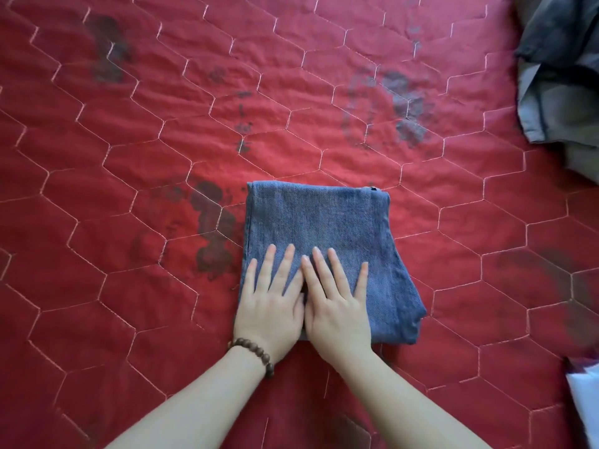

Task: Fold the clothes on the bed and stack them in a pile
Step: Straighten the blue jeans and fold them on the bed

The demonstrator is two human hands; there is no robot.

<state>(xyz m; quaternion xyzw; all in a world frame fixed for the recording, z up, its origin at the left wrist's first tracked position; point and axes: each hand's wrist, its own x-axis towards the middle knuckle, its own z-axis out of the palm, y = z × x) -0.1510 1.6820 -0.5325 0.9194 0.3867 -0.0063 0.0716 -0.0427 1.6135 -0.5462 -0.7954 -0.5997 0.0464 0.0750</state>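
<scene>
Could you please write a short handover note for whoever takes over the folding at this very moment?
Left hand: flat, fingers straight, pressing the near left part of the folded blue denim garment.
Right hand: flat beside it, pressing the same garment.
The garment lies folded into a compact rectangle on the red quilt.
Done: this piece looks folded.
Left: the unfolded grey clothes at the far right edge, and a white item at the near right edge, state unclear. No pile is visible yet.

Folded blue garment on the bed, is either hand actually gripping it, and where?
Neither grips it. The left hand and right hand lie flat, fingers straight, side by side, pressing the near left part of the folded blue garment.
</scene>
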